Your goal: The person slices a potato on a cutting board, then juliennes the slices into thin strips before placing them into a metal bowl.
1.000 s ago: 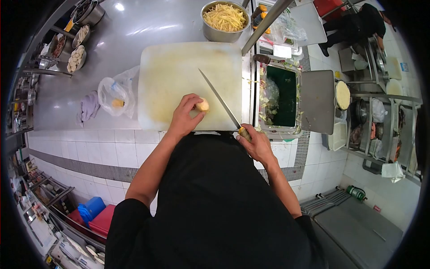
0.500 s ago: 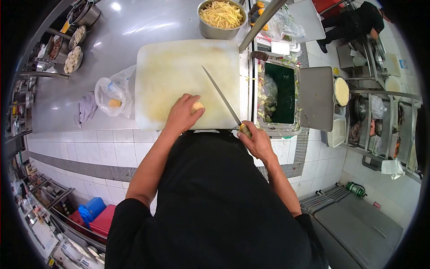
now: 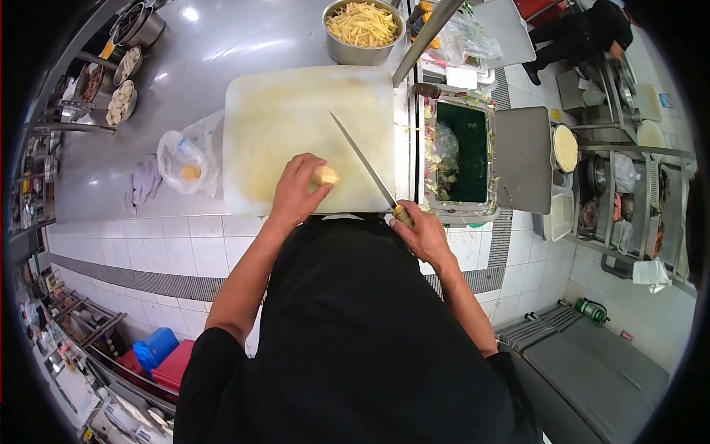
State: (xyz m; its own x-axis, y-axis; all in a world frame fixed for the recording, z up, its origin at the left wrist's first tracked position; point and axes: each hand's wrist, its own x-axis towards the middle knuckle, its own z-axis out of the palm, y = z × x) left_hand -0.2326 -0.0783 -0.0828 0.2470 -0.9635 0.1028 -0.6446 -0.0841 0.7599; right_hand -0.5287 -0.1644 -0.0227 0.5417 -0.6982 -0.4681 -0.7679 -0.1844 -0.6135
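- Potato (image 3: pixel 325 176) (judged by look: pale, seemingly peeled) is held on or just over the board (image 3: pixel 310 100), near-edge half, right of centre. Contact underneath can't be told.
- Potato is gripped by the left hand (image 3: pixel 296 186): fingers curled over the far side, thumb on the near side.
- Just changed: more of the potato is now exposed past the fingertips than half a second ago, with a paler, flatter face showing. Read as a small turn in the grip.
- Meaning, as judged: potato is being oriented by hand; no cut is under way, since the blade is kept apart from it.
- Knife (image 3: pixel 364 160) is held by the right hand (image 3: pixel 421 233), fingers closed round the handle at the board's near right corner. Blade is slanted across the board, tip away and to the left. Whether it touches the board can't be told. Its pose is nearly unchanged.
- No cut pieces are seen by the potato.
- Bag (image 3: pixel 205 152) is set left of the board, a pale piece (image 3: pixel 190 172) inside; cloth (image 3: pixel 145 180) lies beside it.
- Pot (image 3: pixel 361 55) is stood beyond the board's far right corner, heaped with pale strips (image 3: pixel 362 24).
- Bin (image 3: pixel 473 166) is placed to the right, scraps on its rim.
- Another person (image 3: pixel 589 35) in dark clothing is seen far right.
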